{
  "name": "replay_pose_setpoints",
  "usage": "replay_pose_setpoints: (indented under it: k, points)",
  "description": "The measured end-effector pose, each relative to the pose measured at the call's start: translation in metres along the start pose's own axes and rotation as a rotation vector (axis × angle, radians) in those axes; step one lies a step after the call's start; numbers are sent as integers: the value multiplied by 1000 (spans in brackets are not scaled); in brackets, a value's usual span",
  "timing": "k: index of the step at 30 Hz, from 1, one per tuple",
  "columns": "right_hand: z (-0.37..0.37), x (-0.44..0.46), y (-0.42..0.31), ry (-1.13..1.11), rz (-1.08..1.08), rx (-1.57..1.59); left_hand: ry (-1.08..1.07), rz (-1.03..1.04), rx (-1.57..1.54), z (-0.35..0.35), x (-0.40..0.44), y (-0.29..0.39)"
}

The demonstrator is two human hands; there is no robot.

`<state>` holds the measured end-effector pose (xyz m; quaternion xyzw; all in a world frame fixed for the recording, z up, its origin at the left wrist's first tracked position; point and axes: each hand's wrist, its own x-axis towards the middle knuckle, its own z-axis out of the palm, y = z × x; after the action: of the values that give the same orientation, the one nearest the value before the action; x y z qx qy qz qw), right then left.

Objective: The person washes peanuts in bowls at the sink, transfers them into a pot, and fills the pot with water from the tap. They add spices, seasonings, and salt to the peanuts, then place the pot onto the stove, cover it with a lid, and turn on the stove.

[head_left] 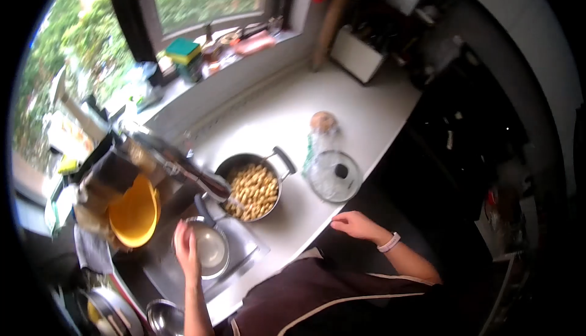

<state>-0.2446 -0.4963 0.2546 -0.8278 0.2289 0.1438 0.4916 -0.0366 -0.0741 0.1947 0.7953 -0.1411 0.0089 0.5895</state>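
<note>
My left hand (187, 252) is over the sink, at the left side of a round metal bowl (213, 252) with cloudy contents. Its fingers are extended, and I cannot tell whether they touch the rim. Beside the sink a two-handled pot (282, 184) holds many peanuts in their shells (253, 189). The faucet (210, 183) reaches over the pot's left side. My right hand (357, 225), with a band on the wrist, hovers by the counter's front edge. Its fingers are loosely bent and nothing shows in them. A glass lid (348, 188) lies near it on the counter.
A clear plastic bag (314, 156) lies partly under the lid, near a round brownish thing (323, 121). A yellow container (131, 220) stands left of the sink (244, 266). Sponges (183, 49) sit on the windowsill. A white box (357, 55) is at the far counter end.
</note>
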Motion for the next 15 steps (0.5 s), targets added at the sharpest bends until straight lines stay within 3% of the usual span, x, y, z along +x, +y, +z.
replay_pose_setpoints:
  k: [1,3,6,8,10,12,15]
  points:
    - [-17,-11,0,105,-86,-172,35,-47,23,-1,-21,9]
    - [-69,-14,-18,328,-192,-104,85,-62,91,5,-53,5]
    - [-168,18,-28,598,-375,-149,111,-157,-59,39,-79,3]
    - [-250,35,-62,573,-299,-229,94,-214,-48,63,-86,-12]
    - [-338,91,-62,728,-489,-224,146,-136,144,98,-79,34]
    - [-424,130,-106,846,-534,-431,338,66,311,139,-77,28]
    - [-524,190,-157,1078,-795,-509,518,51,597,208,-65,63]
